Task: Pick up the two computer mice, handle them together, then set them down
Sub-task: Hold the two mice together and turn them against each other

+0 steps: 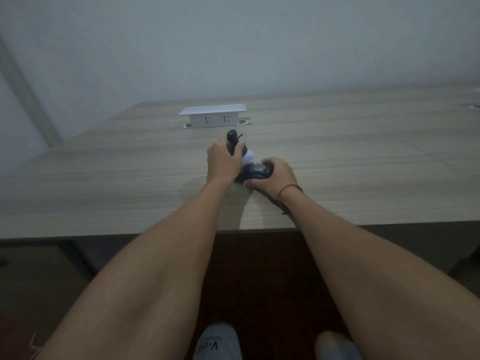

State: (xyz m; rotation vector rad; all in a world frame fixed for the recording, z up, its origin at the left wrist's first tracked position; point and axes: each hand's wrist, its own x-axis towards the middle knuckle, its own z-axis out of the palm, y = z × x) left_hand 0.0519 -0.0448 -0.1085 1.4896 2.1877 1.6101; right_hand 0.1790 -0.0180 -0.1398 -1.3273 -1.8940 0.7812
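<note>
My left hand (pixel 225 160) grips a dark computer mouse (pixel 232 137) and holds it tilted up, its front end poking above my fingers. My right hand (pixel 274 178) is closed around a second dark mouse (pixel 255 170), which lies low over the wooden table (pixel 104 178). The two mice sit close together near the table's middle. A pale, whitish patch (pixel 248 157) shows between the hands; I cannot tell what it is. A red string circles my right wrist.
A white pop-up socket box (pixel 213 117) stands on the table just beyond the hands. The table's front edge runs across below my forearms. A grey wall rises behind. My shoes show at the bottom.
</note>
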